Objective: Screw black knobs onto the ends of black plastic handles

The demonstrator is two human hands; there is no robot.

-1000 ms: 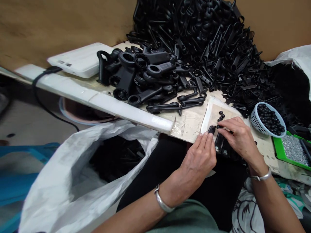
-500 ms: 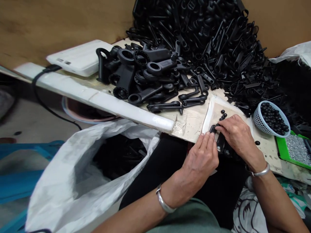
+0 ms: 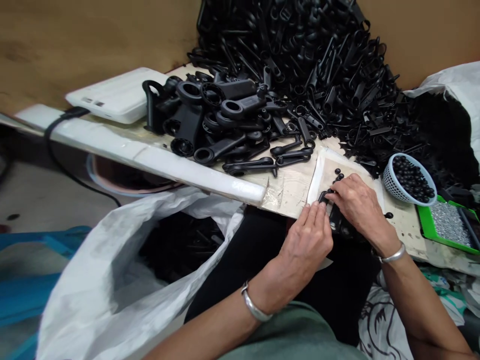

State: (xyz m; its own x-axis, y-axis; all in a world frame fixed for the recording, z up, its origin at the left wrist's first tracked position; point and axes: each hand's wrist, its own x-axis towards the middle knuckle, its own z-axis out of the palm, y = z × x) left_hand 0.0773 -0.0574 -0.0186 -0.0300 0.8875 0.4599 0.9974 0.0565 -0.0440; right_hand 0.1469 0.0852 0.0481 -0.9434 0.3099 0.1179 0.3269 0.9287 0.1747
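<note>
My left hand (image 3: 305, 245) has its fingers pressed together against a small black plastic part (image 3: 322, 197) at the bench's front edge. Touching the other end of that part is my right hand (image 3: 356, 207), its thumb and fingertips in a pinch. Whatever sits in the pinch is hidden. Just beyond the fingertips, a few small black balls (image 3: 337, 171) lie on a white-edged pad (image 3: 317, 172). More dark parts show under my right palm, mostly covered.
A pale blue basket (image 3: 390, 189) of black balls stands right, beside a green tray (image 3: 425, 222) of small metal pieces. Black plastic handles (image 3: 285, 55) are heaped behind. A white device (image 3: 116, 95) with a cable lies left. Below is an open white sack (image 3: 93, 280) holding black parts.
The whole view has shifted slightly, so the bench appears farther left. Both hands stay at the same black part, with little visible movement relative to it.
</note>
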